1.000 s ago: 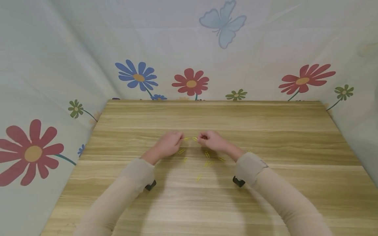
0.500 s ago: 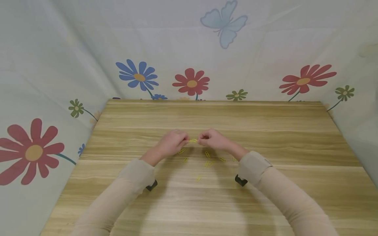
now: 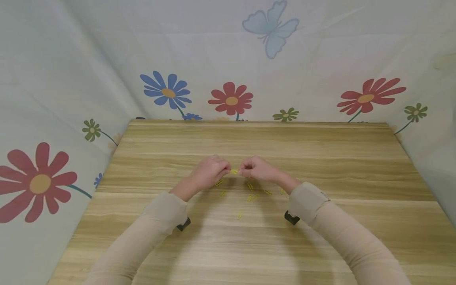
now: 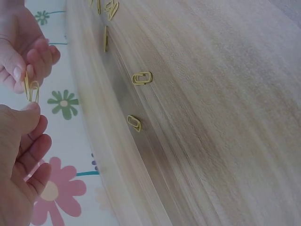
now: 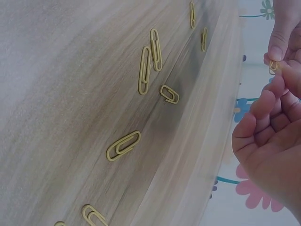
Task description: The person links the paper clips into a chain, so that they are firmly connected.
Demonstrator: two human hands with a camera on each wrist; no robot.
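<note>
Above the wooden table, my left hand (image 3: 210, 172) and right hand (image 3: 261, 170) face each other with fingertips close together. The left thumb and fingers pinch a yellow paperclip (image 4: 35, 90). My right hand pinches another yellow paperclip (image 4: 27, 81). Their wire loops overlap between the fingertips in the left wrist view; I cannot tell whether they are hooked together. In the right wrist view only a small piece of clip wire (image 5: 273, 68) shows, with fingers covering the remainder. One loose paperclip (image 3: 219, 182) lies just below my left hand.
Several more yellow paperclips lie scattered on the wooden table (image 3: 320, 158), among them one paperclip (image 3: 250, 186) nearer my right hand and another paperclip (image 3: 240, 215) closer to me. Flower-printed white cloth (image 3: 303, 71) hangs behind the table and along its sides.
My hands have come closer together, the left one shifting right. The two paperclips, apart at first with a gap between them, now overlap between the fingertips.
</note>
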